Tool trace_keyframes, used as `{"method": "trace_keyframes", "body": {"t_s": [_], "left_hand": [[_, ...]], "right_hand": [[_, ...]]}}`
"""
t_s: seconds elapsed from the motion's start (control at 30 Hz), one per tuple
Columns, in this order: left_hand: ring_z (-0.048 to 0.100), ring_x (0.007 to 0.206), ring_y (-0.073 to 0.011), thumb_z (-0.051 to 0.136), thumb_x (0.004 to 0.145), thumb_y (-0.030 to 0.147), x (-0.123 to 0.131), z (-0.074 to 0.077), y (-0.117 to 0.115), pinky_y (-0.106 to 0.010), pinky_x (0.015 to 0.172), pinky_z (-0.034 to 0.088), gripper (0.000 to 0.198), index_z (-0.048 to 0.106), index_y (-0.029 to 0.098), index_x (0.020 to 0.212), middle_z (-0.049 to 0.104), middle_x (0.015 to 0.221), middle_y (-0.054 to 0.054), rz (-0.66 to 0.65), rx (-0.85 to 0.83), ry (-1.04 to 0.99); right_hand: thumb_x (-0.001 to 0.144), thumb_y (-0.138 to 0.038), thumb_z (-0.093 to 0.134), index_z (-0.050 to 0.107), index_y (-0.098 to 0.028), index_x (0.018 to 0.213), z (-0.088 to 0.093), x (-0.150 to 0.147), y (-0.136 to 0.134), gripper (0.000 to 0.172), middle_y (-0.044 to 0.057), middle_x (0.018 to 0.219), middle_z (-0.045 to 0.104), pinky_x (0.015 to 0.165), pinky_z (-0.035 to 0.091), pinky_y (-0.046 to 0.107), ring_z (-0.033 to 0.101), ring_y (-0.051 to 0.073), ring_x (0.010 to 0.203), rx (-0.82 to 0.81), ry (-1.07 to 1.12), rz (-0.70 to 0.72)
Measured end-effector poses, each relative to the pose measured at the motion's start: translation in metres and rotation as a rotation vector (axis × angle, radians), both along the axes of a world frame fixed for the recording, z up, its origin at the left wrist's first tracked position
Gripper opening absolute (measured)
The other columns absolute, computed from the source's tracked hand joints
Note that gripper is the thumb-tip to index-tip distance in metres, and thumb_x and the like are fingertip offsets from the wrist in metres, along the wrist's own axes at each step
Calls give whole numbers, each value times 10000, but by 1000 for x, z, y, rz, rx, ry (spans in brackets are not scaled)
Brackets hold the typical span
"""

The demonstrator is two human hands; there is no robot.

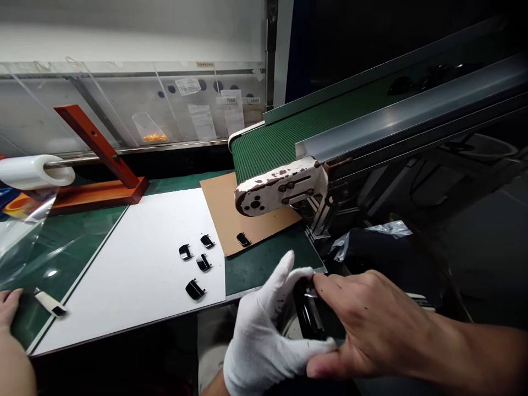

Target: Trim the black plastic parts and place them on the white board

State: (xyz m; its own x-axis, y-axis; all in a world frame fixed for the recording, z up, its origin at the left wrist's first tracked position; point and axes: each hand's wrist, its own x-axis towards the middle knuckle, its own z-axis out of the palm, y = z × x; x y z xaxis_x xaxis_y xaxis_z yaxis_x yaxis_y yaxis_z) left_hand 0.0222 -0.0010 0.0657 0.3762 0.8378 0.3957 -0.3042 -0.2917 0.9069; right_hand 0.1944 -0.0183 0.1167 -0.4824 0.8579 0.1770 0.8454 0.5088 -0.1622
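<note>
My left hand (262, 341), in a white glove, is closed around a glossy black plastic part (307, 313) past the table's front edge. My bare right hand (371, 316) grips the same part from the other side, its thumb and fingers at the part's two ends. Part of the piece is hidden behind my fingers. On the white sheet (136, 275) to the left lie several small black glossy pieces (194, 289) with short prongs. One more black piece (243, 239) rests on the brown cardboard (218, 209).
A green conveyor belt (272, 143) slopes up to the right, with dark parts (424, 80) on it. A film roll (37, 171) sits on a wooden stand (99, 146). At left, another person's hand (10, 308) is near a white-handled tool (49, 302).
</note>
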Motion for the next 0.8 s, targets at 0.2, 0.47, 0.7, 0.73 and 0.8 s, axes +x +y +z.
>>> {"method": "trace_keyframes", "body": {"t_s": [0.2,0.47,0.7,0.73,0.8], "left_hand": [[677,1052,-213,855,670,323,0,-3,1,-232,949,537,853,440,295,1414,680,1207,-37,26,-9,43],[679,1044,-218,852,662,375,1,-5,0,-249,956,539,857,450,265,1411,688,1194,-52,42,-56,39],[679,1049,-235,856,650,393,2,-8,0,-264,950,547,885,448,216,1415,687,1193,-88,49,-77,46],[679,1047,-238,854,650,400,2,-7,0,-269,950,549,886,450,205,1413,687,1192,-93,51,-79,48],[681,1041,-243,858,642,402,2,-6,0,-279,947,553,891,457,186,1408,692,1182,-101,53,-86,50]], "right_hand": [[788,-846,118,642,-121,880,-5,0,-4,899,123,628,660,445,343,327,628,253,501,25,-24,-21],[829,-799,59,648,-103,869,-6,-1,-5,913,105,596,646,414,315,336,632,250,473,123,-61,-9],[870,-756,74,649,-116,820,-7,1,-5,862,87,543,621,410,264,339,606,231,432,174,-107,16],[872,-753,66,650,-114,823,-7,1,-5,867,83,540,618,410,263,343,604,229,430,189,-107,13],[876,-745,51,645,-120,809,-7,1,-6,865,71,534,611,410,265,346,597,216,425,214,-106,11]]}}
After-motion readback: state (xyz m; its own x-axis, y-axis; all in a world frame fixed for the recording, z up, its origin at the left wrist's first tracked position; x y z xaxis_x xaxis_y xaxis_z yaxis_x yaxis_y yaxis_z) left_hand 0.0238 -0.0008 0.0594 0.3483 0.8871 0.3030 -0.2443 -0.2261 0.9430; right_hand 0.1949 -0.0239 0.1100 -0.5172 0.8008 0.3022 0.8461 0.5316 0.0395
